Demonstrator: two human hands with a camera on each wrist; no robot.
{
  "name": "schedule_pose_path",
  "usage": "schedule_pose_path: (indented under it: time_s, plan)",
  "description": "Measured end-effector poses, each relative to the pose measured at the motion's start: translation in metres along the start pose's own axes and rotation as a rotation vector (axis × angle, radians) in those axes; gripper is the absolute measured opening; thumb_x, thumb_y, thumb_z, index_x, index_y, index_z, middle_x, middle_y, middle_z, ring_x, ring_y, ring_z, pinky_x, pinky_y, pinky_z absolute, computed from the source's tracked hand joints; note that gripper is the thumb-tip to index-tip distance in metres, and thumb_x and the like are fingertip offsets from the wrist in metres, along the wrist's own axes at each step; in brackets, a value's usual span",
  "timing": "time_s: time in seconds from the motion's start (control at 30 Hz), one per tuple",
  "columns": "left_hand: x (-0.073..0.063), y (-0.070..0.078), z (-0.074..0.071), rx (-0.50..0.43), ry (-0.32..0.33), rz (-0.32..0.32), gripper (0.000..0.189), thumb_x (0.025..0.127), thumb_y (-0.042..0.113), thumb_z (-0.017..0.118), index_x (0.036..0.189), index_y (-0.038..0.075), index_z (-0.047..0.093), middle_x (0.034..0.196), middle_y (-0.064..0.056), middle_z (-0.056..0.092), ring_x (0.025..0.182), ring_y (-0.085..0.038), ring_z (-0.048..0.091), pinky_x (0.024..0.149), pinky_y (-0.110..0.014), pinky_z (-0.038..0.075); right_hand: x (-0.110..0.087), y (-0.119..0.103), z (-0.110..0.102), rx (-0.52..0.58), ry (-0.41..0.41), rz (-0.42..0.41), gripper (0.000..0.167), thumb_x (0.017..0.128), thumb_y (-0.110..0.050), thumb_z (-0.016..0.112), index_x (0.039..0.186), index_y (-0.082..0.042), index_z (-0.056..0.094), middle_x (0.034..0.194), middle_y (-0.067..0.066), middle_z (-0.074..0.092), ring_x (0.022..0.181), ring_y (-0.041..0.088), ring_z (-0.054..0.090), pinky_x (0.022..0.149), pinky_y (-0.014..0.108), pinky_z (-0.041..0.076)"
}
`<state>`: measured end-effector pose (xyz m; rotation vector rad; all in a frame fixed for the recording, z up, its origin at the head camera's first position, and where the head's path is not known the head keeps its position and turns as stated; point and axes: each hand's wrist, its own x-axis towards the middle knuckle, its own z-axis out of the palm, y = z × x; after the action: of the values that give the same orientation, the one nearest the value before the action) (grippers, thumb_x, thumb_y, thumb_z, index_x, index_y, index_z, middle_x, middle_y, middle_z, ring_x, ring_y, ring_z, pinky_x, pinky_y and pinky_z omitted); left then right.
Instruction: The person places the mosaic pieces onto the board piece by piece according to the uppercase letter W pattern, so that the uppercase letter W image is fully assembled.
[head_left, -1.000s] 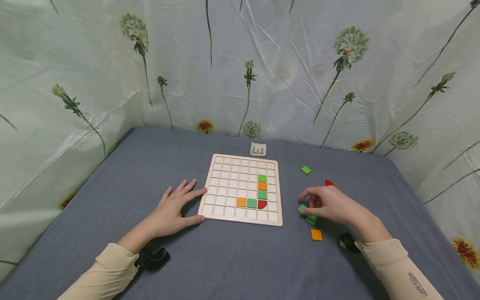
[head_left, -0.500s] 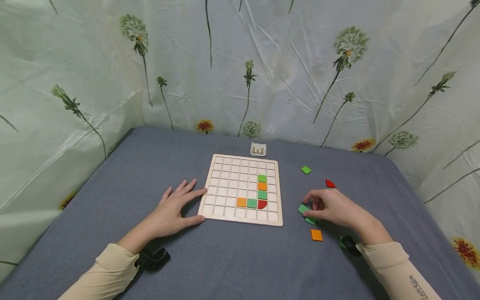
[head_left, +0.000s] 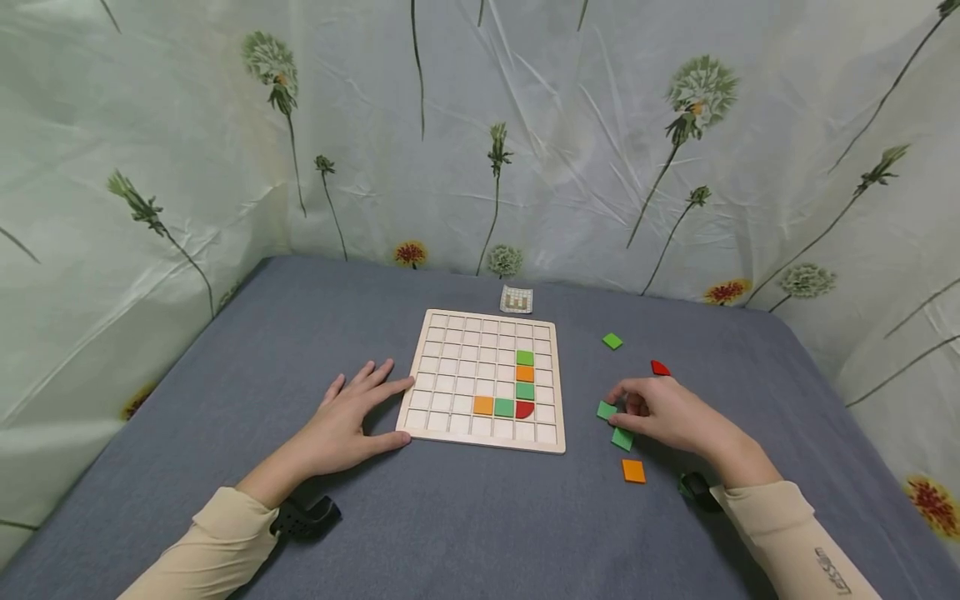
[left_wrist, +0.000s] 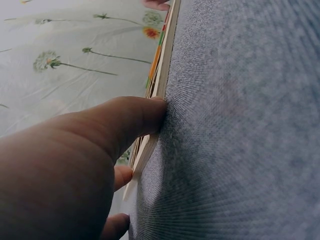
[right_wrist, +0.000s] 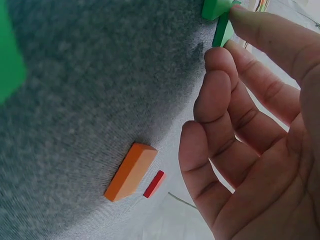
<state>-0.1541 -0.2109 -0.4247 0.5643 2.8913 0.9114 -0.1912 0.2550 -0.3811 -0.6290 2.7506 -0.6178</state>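
In the head view my left hand [head_left: 348,421] lies with fingers spread, thumb and index fingertip touching the left edge of the wooden grid board [head_left: 442,365]. The left wrist view shows the thumb [left_wrist: 150,112] against the board's side. To the right of the board, my right hand [head_left: 671,415] pinches a green square tile [head_left: 606,410] between thumb and index finger; its other fingers are curled. A second green tile [head_left: 622,439] lies just below it. From the right wrist view, the pinched tile [right_wrist: 222,31] appears tilted at the fingertips.
Several orange and green tiles and a red quarter-round piece [head_left: 524,410] sit in the board. Around the right hand lie an orange tile [head_left: 633,471], a light green tile [head_left: 612,341] and another red piece [head_left: 660,367]. A small pattern card [head_left: 517,299] lies behind the board.
My right hand has closed its fingertips on the green tile, which has shifted slightly away from the green tile below it. The left hand and the board have stayed put.
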Motion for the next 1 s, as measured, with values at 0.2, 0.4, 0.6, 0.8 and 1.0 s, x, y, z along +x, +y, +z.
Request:
schedule_pose_path:
  time_s: [0.2, 0.4, 0.6, 0.8, 1.0]
  plan:
    - [-0.0005, 0.0008, -0.0001, 0.002, 0.002, -0.001, 0.076, 0.093, 0.049, 0.083, 0.16, 0.026, 0.054, 0.175, -0.02, 0.033, 0.164, -0.05, 0.022, 0.124, -0.078, 0.008, 0.0005, 0.0011, -0.0006, -0.008, -0.002, 0.011, 0.025, 0.096, -0.024, 0.082, 0.116, -0.01, 0.076, 0.073, -0.008, 0.06, 0.061, 0.006, 0.049, 0.056, 0.024, 0.042]
    - [0.0004, 0.0008, 0.0, 0.001, 0.003, -0.001, 0.076, 0.092, 0.048, 0.083, 0.159, 0.026, 0.055, 0.175, -0.02, 0.033, 0.164, -0.05, 0.022, 0.124, -0.078, 0.008, 0.0018, 0.0006, -0.0008, -0.016, 0.011, 0.017, 0.025, 0.092, -0.021, 0.086, 0.112, -0.008, 0.076, 0.072, -0.008, 0.06, 0.063, 0.005, 0.051, 0.058, 0.023, 0.043]
    - [0.0001, 0.0, 0.0003, -0.008, 0.004, 0.002, 0.076, 0.093, 0.048, 0.083, 0.159, 0.026, 0.055, 0.175, -0.019, 0.033, 0.164, -0.05, 0.021, 0.125, -0.078, 0.008, 0.0027, 0.001, -0.0025, -0.027, 0.036, 0.001, 0.026, 0.089, -0.023, 0.089, 0.107, -0.008, 0.077, 0.071, -0.007, 0.059, 0.064, 0.004, 0.049, 0.059, 0.023, 0.043]
    - [-0.0002, 0.0005, 0.0001, -0.007, 0.004, -0.001, 0.076, 0.093, 0.047, 0.083, 0.159, 0.026, 0.055, 0.175, -0.019, 0.032, 0.164, -0.05, 0.021, 0.125, -0.077, 0.008, 0.0051, 0.0025, -0.0021, -0.041, 0.055, -0.011, 0.022, 0.09, -0.022, 0.088, 0.103, -0.008, 0.077, 0.069, -0.008, 0.057, 0.062, 0.003, 0.049, 0.06, 0.022, 0.044]
    - [-0.0005, 0.0013, 0.0004, -0.002, 0.002, -0.005, 0.076, 0.092, 0.048, 0.083, 0.159, 0.026, 0.055, 0.175, -0.019, 0.033, 0.164, -0.05, 0.021, 0.125, -0.078, 0.008, 0.0089, 0.0012, -0.0024, -0.043, 0.072, -0.033, 0.017, 0.09, -0.021, 0.087, 0.098, -0.01, 0.077, 0.067, -0.009, 0.056, 0.061, 0.002, 0.049, 0.061, 0.022, 0.045]
